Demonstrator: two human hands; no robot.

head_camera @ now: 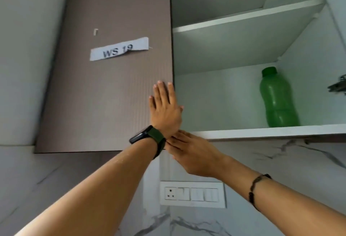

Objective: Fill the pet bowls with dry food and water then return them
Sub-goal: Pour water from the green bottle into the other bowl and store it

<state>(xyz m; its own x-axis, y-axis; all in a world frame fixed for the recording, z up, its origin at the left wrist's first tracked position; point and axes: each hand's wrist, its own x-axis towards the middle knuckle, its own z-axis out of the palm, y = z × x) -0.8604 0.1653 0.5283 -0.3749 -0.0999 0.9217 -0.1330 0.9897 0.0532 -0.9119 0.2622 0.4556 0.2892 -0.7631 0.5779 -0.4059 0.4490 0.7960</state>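
Left hand (164,108) flat on door (104,86), fingers straight; right hand (192,153) fingers extended under its wrist, holding nothing; bottle (277,101) on shelf (271,132), well right of fingertips.

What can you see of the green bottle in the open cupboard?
The green bottle stands upright on the lowest shelf of the open cupboard, toward its right side, near the back wall. It looks like translucent green plastic, with a darker green screw cap on a short neck and a body that narrows slightly at a waist below the middle. The cap is on. Whether it holds water cannot be told. Nothing touches it but the shelf; both hands are well to its left.
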